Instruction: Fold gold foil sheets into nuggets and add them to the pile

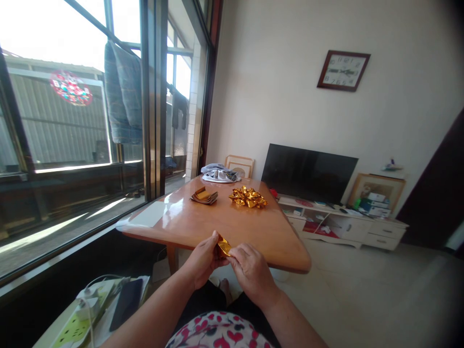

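A piece of shiny gold foil paper (224, 247), partly folded, is held between my two hands just over the near edge of the wooden table (203, 224). My left hand (205, 258) grips it from the left, thumb on top. The fingers of my right hand (250, 268) pinch its right end. Farther back on the table lies a heap of folded gold foil pieces (248, 197). To the left of that heap sits a stack of flat foil sheets (204, 195), brownish gold, with curled edges.
A bundle of pale cloth (219, 173) lies at the table's far end. On the left, a low stand carries a power strip (74, 328) and a dark phone (126, 303). A television (308, 171) stands on a white cabinet (351, 229) by the wall.
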Demonstrator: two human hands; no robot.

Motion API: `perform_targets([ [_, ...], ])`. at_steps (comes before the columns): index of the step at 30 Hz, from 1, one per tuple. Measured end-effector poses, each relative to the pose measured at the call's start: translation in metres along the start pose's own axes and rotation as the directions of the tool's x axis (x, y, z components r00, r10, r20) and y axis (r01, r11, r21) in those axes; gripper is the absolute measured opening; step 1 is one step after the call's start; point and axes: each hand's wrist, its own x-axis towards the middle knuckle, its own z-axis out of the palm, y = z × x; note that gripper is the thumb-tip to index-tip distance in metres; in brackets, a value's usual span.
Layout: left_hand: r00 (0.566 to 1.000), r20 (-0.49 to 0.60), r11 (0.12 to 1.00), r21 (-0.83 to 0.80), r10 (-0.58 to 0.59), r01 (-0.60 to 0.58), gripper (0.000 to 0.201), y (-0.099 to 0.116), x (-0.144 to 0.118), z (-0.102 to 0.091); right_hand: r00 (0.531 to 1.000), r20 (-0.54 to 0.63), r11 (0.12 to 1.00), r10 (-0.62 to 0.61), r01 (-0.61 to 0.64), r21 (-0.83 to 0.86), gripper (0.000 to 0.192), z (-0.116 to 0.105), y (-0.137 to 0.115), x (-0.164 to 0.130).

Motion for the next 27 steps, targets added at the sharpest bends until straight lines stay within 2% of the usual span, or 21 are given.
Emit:
perform_targets([
  [7,1.0,0.028,1.0,0.011,0.013,-0.013,0.04,0.0,0.003,-0.006,0.999,0.006,0.999,0.034,-0.035,0.042,0.01,0.004,0.0,-0.002],
  [10,0.999,0.031,1.0,0.006,0.021,-0.022,0.046,0.001,0.005,-0.011,0.998,0.042,0.988,0.05,-0.055,0.142,0.028,0.004,-0.004,-0.003],
  [12,0.999,0.03,1.0,0.008,0.019,-0.02,0.05,0.001,0.005,-0.014,0.993,0.052,0.964,0.11,-0.119,0.236,0.033,0.004,-0.005,-0.004],
  [14,0.999,0.044,1.0,0.012,0.001,-0.001,0.051,0.001,0.003,-0.014,0.97,0.037,0.91,0.242,-0.24,0.339,0.028,0.004,-0.004,-0.004],
  [16,0.996,0.084,1.0,0.013,-0.021,0.02,0.05,0.001,0.0,-0.011,0.92,0.029,0.819,0.392,-0.363,0.444,0.021,0.005,-0.002,-0.003],
  [18,0.991,0.133,1.0,0.013,-0.023,0.022,0.046,0.0,-0.004,-0.007,0.867,0.066,0.709,0.494,-0.445,0.547,0.022,0.006,0.001,0.0],
  [20,0.984,0.178,1.0,0.029,-0.018,0.013,0.042,-0.001,-0.008,-0.003,0.84,0.142,0.597,0.523,-0.48,0.643,0.027,0.006,0.002,0.004],
  [23,0.973,0.229,0.996,0.09,-0.042,0.021,0.04,-0.002,-0.012,0.003,0.84,0.245,0.462,0.485,-0.484,0.743,0.026,0.006,0.0,0.009],
  [25,0.965,0.258,0.994,0.111,-0.037,0.008,0.042,-0.002,-0.013,0.005,0.828,0.25,0.421,0.502,-0.486,0.766,0.023,0.006,-0.002,0.01],
  [27,0.964,0.266,0.991,0.131,-0.029,-0.006,0.048,-0.001,-0.013,0.004,0.785,0.204,0.407,0.585,-0.502,0.763,0.024,0.007,0.0,0.009],
])
